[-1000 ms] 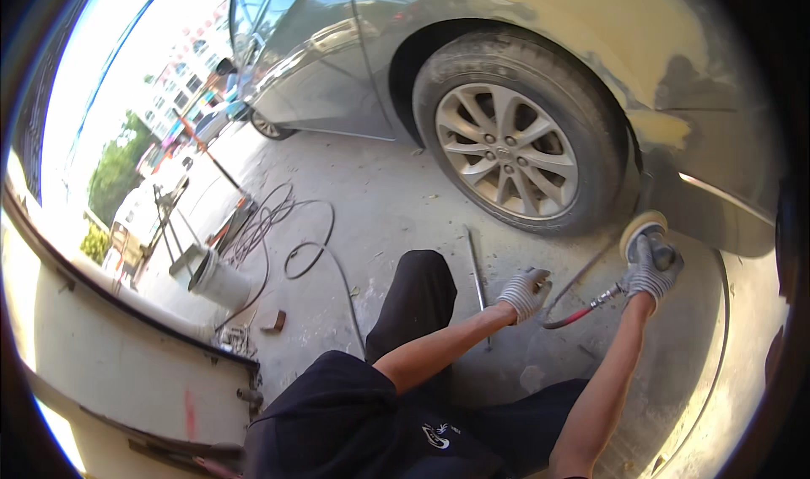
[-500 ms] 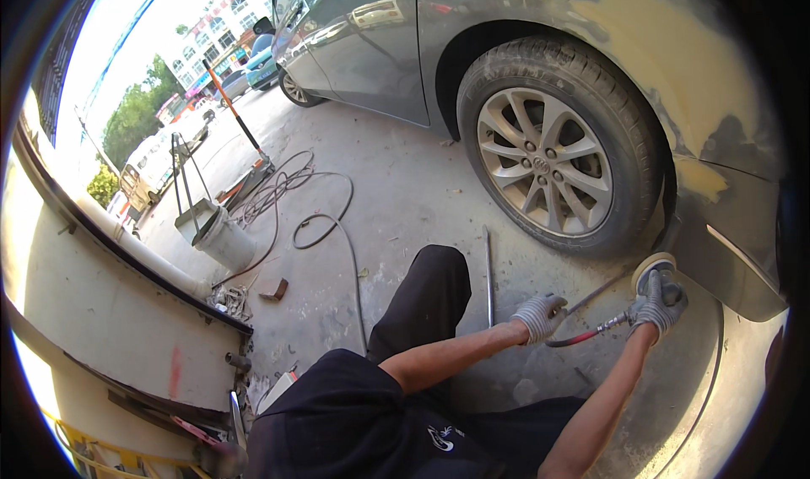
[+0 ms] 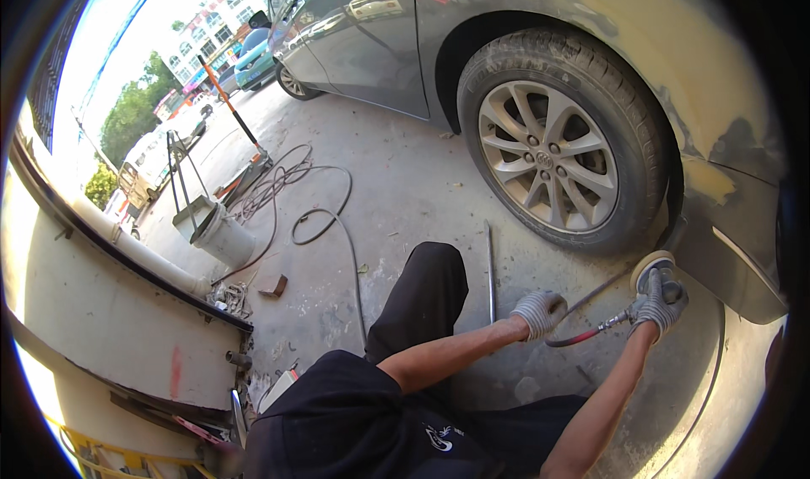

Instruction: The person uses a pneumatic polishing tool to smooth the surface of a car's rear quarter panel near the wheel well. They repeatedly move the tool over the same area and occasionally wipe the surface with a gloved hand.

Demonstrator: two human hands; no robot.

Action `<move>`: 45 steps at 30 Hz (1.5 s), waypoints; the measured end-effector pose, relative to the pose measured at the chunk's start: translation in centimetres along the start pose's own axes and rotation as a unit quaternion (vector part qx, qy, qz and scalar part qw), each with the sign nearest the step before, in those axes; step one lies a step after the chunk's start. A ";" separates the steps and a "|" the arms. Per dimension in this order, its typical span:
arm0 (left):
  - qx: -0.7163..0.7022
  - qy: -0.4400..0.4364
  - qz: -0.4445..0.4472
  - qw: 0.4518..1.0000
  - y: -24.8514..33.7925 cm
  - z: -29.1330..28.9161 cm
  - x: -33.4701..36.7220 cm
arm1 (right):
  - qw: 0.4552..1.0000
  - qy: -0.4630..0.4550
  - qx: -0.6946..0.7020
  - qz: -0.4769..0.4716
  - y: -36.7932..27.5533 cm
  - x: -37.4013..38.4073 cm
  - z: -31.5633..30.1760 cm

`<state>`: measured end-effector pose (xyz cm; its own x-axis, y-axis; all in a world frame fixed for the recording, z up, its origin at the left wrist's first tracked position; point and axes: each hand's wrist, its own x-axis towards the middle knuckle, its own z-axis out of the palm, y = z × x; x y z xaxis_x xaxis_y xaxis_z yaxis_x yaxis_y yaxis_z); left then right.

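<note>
My right hand (image 3: 661, 312), in a grey-and-white striped glove, grips a round air sander (image 3: 668, 288). Its pale disc pad (image 3: 648, 265) is tilted and sits just below the car's rear tyre (image 3: 650, 175), beside the lower bumper corner (image 3: 730, 268). From the sander a red-and-black air hose (image 3: 582, 337) loops toward my left hand. My left hand (image 3: 540, 313), gloved alike, hovers over the ground with its fingers curled. The hose runs close by its fingertips; whether anything is inside them is hidden. Yellowish filler (image 3: 658, 40) covers part of the dark grey car panel above the wheel.
A metal rod (image 3: 490, 268) lies on the concrete by my bent knee (image 3: 430, 276). Farther left are a coiled hose (image 3: 337, 209), a grey bucket (image 3: 226, 238), a brown block (image 3: 272, 286) and a floor jack with an orange-and-black handle (image 3: 229, 108). A low wall (image 3: 126, 319) borders the left.
The fingers of my left hand have curled in more. My right hand and the sander are nearly where they were. The view has shifted slightly.
</note>
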<state>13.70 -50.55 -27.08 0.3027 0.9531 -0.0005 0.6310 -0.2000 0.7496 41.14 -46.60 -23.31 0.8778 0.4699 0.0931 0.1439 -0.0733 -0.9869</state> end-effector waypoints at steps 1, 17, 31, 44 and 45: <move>-0.006 0.001 -0.001 1.000 0.1 0.0 0.0 | 1.000 0.001 0.001 -0.003 0.2 0.1 0.1; -0.036 -0.003 -0.011 0.999 0.1 -0.2 -0.1 | 0.999 -0.002 -0.038 -0.019 -0.3 -0.3 0.4; -0.036 -0.019 -0.033 0.999 0.1 -0.6 -0.4 | 0.999 0.000 -0.048 -0.008 -1.2 -1.0 0.8; -0.030 -0.014 -0.026 0.999 -0.4 0.0 -0.2 | 0.998 -0.005 -0.066 0.004 -0.9 -0.9 0.8; -0.030 -0.008 -0.021 0.999 -0.5 0.0 -0.3 | 0.998 -0.007 -0.064 0.001 -0.9 -1.0 0.9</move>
<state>13.33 -50.75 -27.43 0.2881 0.9566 -0.0439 0.5998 -0.1445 0.7870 39.74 -46.16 -22.62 0.8721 0.4813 0.0882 0.2002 -0.1865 -0.9618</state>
